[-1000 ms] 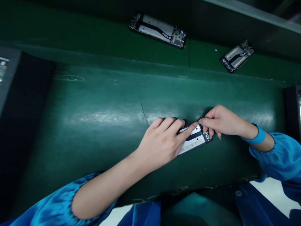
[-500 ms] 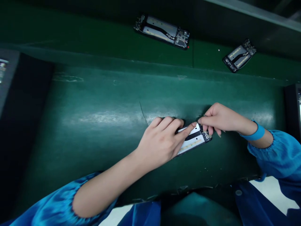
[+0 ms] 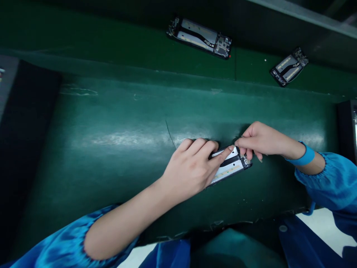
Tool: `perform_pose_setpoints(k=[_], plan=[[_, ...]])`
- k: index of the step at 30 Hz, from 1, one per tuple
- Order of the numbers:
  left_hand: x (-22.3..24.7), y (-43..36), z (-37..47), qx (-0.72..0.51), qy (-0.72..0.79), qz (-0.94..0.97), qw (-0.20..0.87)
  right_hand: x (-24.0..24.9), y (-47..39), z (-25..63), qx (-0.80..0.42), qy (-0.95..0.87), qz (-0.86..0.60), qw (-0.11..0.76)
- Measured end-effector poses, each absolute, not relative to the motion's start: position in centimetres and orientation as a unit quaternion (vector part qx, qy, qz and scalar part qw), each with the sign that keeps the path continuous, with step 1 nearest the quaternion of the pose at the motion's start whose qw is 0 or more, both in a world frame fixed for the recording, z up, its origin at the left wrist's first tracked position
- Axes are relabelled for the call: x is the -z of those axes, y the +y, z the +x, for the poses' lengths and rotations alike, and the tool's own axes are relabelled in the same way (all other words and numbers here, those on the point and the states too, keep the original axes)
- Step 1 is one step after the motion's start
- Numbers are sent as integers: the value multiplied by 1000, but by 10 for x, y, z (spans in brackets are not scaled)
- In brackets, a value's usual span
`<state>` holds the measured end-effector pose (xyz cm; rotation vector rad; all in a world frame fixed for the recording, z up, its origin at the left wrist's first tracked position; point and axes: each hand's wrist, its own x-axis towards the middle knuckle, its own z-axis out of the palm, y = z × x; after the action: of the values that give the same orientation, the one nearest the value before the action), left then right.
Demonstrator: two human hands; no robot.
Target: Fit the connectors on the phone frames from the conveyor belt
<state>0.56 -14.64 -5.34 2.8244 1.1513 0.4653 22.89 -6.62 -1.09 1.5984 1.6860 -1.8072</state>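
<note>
An opened smartphone lies tilted on the green work surface, its inside facing up: pale plate, black flex strip and circuit parts at the right end. My left hand wraps around its left part, fingers over the far edge, with the index fingertip pressed near the upper right corner. At that corner my right hand has thumb and index finger pinched together against the phone's end. Whatever is between those fingertips is hidden or too small to name. A blue band circles my right wrist.
On the green strip at the back lie two more opened phones, one near the middle and a second farther right. Dark boxes stand at left and right. A thin dark line runs beside my left hand.
The back strip's two phones, its seam and a white speck have shifted slightly right. Both hands and the phone they touch stay almost in place.
</note>
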Motion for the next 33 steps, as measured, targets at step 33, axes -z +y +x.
perform_pose_setpoints(k=[33], plan=[[39,-169,24,-86,487,865,87,13,-84,246,483,654,580,-52]])
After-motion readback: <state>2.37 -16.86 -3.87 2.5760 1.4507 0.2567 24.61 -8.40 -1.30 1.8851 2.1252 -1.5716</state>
